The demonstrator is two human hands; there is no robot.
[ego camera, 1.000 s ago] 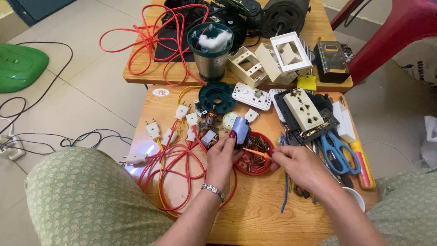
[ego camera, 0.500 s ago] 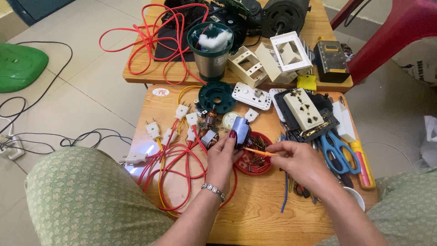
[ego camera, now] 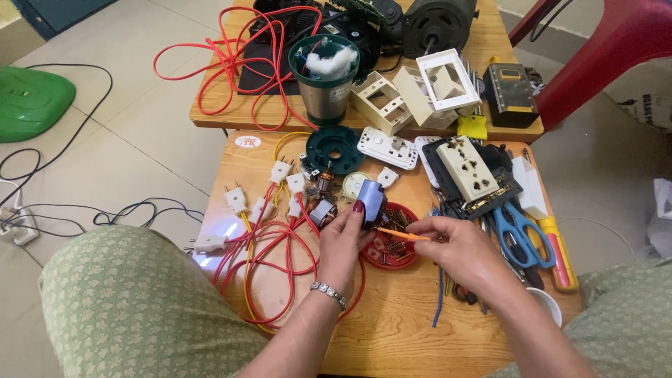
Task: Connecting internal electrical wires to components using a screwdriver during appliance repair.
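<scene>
A small blue part [ego camera: 372,201] is pinched in the left hand [ego camera: 344,241] above a red dish [ego camera: 389,246] of screws, while an orange screwdriver [ego camera: 400,235] is gripped by the right hand [ego camera: 458,253], tip at the part. Red wires [ego camera: 269,255] crowd the left; scissors [ego camera: 514,234] and a socket plate [ego camera: 472,168] lie right, toward the table edge [ego camera: 560,231].

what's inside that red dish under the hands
The red dish holds a heap of small brass-coloured screws or pins. The left hand, the blue part it grips and the orange screwdriver cover much of the dish.
</scene>
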